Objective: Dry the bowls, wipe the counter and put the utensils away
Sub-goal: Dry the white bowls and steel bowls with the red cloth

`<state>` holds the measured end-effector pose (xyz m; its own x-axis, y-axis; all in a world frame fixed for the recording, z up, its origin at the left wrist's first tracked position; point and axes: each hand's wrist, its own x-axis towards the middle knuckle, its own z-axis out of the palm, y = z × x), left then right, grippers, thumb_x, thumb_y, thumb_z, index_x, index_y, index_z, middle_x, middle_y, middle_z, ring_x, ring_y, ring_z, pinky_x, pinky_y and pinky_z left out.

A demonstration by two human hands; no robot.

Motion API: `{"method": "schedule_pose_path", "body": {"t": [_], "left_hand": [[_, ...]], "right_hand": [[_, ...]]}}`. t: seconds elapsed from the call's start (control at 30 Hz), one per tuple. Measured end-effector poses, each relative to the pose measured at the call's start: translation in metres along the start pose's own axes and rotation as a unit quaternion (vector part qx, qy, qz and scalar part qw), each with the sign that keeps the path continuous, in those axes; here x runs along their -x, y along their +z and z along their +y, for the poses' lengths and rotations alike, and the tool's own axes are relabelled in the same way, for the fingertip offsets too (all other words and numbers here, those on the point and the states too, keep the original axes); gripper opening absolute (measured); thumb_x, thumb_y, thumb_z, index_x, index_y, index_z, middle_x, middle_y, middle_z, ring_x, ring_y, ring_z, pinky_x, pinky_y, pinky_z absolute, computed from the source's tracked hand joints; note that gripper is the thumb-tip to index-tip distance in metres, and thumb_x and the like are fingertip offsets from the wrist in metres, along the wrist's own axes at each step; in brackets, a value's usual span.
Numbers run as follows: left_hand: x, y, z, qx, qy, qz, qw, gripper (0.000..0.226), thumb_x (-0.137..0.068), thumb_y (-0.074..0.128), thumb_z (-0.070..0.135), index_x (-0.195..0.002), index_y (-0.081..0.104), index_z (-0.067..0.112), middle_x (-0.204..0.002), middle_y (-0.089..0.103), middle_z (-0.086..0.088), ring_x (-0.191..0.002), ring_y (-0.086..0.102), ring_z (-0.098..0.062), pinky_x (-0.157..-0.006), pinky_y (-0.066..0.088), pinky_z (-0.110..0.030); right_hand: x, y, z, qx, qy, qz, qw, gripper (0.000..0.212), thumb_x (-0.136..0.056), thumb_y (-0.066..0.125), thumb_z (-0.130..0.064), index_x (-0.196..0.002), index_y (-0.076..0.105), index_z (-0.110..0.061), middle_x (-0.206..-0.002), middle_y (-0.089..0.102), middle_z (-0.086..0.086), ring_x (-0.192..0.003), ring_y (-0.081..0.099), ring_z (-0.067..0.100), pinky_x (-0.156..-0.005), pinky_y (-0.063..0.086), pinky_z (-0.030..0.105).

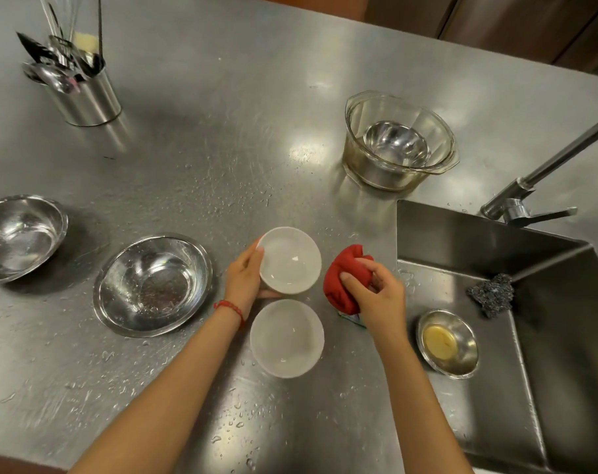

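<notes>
- Head view: the left hand (244,277) grips a small white bowl (289,260) by its left rim, thumb over the edge and fingers curled beneath; the bowl looks glossy, with a wet sheen inside.
- The right hand (376,295) clutches a bunched red cloth (347,278) just right of that bowl, fingers curled round it.
- A second white bowl (286,338) stands upright on the steel counter (205,165) directly nearer the person, between the forearms.
- The counter is speckled with water droplets, thickest around the bowls.
- Left of the hands a shallow steel bowl (152,285) holds beads of water; a deeper steel bowl (19,237) sits at the left edge.
- A glass casserole dish (398,142) near the sink (496,268) has a small steel bowl (395,145) nested inside.
- A steel utensil holder (82,94) at the far left holds spoons and other utensils.
- Beside the sink, a small steel dish (448,343) contains a yellow soap bar (439,342); a steel scourer (492,294) lies in the basin.
</notes>
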<state>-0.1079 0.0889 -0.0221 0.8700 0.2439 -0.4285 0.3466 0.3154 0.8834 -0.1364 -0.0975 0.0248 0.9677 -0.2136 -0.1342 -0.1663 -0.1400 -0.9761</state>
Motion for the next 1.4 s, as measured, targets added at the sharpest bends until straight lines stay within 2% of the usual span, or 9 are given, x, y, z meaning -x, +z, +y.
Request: {"method": "schedule_pose_path", "body": {"t": [0.3,0.4,0.53,0.63,0.77,0.87,1.03,1.23,1.4], "left_hand": [[-0.028,0.005,-0.013,-0.051,-0.008,0.035,0.998,0.020,-0.093,0.049,0.025,-0.111,0.058,0.027,-0.106,0.057,-0.008,-0.078,0.058,-0.018,-0.042,0.056,-0.036],[-0.033,0.005,-0.016,-0.061,0.002,0.039,0.997,0.020,-0.093,0.050,0.026,-0.110,0.059,0.028,-0.101,0.058,-0.005,-0.077,0.058,-0.014,-0.042,0.056,-0.035],[-0.035,0.001,-0.020,-0.101,0.003,0.049,0.994,0.020,-0.094,0.048,0.026,-0.110,0.059,0.025,-0.102,0.059,-0.007,-0.090,0.059,-0.027,-0.044,0.057,-0.032],[-0.035,-0.006,-0.019,-0.157,0.044,0.043,0.986,0.028,-0.094,0.047,0.026,-0.122,0.054,0.026,-0.097,0.059,-0.003,-0.084,0.059,-0.023,-0.047,0.055,-0.024],[-0.028,-0.018,-0.008,-0.263,0.126,0.079,0.953,0.041,-0.092,0.052,0.028,-0.130,0.049,0.015,-0.096,0.061,-0.002,-0.082,0.055,-0.013,-0.076,0.041,-0.016],[-0.015,-0.036,0.007,-0.262,0.190,0.079,0.943,0.031,-0.089,0.058,0.019,-0.119,0.059,0.012,-0.093,0.062,-0.001,-0.075,0.054,-0.002,-0.067,0.036,0.003],[-0.001,-0.098,0.033,-0.295,0.262,0.084,0.915,0.018,-0.085,0.063,0.013,-0.101,0.068,0.006,-0.100,0.070,-0.010,-0.087,0.061,-0.018,-0.085,0.046,-0.029],[-0.008,-0.206,0.046,-0.347,0.292,0.122,0.883,0.015,-0.081,0.066,0.009,-0.096,0.069,0.007,-0.097,0.069,-0.009,-0.091,0.058,-0.023,-0.084,0.039,-0.025],[-0.023,-0.262,0.037,-0.322,0.205,0.121,0.916,0.033,-0.080,0.069,0.013,-0.111,0.061,0.006,-0.103,0.061,-0.007,-0.096,0.054,-0.018,-0.089,0.040,-0.029]], "right_hand": [[-0.021,-0.005,0.020,0.021,0.018,-0.005,1.000,0.031,-0.078,0.071,-0.016,-0.105,0.059,-0.028,-0.103,0.063,-0.001,-0.097,0.061,0.016,-0.079,0.054,0.026],[-0.023,-0.003,0.020,0.021,0.009,-0.018,1.000,0.029,-0.078,0.071,-0.015,-0.097,0.059,-0.033,-0.096,0.060,-0.011,-0.091,0.059,0.008,-0.075,0.052,0.021],[-0.023,0.000,0.017,0.020,-0.018,-0.035,0.999,0.035,-0.078,0.071,-0.012,-0.087,0.055,-0.042,-0.086,0.055,-0.020,-0.078,0.057,-0.015,-0.062,0.049,0.006],[-0.023,0.005,0.018,0.016,-0.016,-0.057,0.998,0.031,-0.078,0.071,-0.013,-0.094,0.058,-0.035,-0.091,0.060,-0.016,-0.083,0.061,-0.004,-0.065,0.050,0.007],[-0.021,0.020,0.013,0.007,-0.017,-0.078,0.997,0.030,-0.077,0.072,-0.011,-0.097,0.061,-0.031,-0.092,0.061,-0.017,-0.080,0.062,-0.005,-0.063,0.051,0.009],[-0.014,0.040,0.007,-0.003,-0.018,-0.090,0.996,0.029,-0.077,0.071,-0.008,-0.100,0.062,-0.024,-0.094,0.063,-0.010,-0.079,0.062,-0.007,-0.062,0.050,0.008],[0.008,0.087,-0.003,0.005,-0.036,-0.099,0.994,0.030,-0.077,0.071,-0.006,-0.088,0.062,-0.032,-0.085,0.063,-0.016,-0.075,0.061,-0.010,-0.064,0.049,0.006],[0.051,0.175,0.004,-0.002,-0.021,-0.059,0.998,0.028,-0.076,0.071,-0.005,-0.094,0.064,-0.025,-0.088,0.064,-0.014,-0.074,0.059,-0.012,-0.065,0.046,0.004],[0.075,0.244,0.013,0.040,0.009,-0.045,0.998,0.027,-0.075,0.073,-0.009,-0.092,0.064,-0.027,-0.085,0.064,-0.005,-0.074,0.056,0.003,-0.068,0.046,0.010]]}}
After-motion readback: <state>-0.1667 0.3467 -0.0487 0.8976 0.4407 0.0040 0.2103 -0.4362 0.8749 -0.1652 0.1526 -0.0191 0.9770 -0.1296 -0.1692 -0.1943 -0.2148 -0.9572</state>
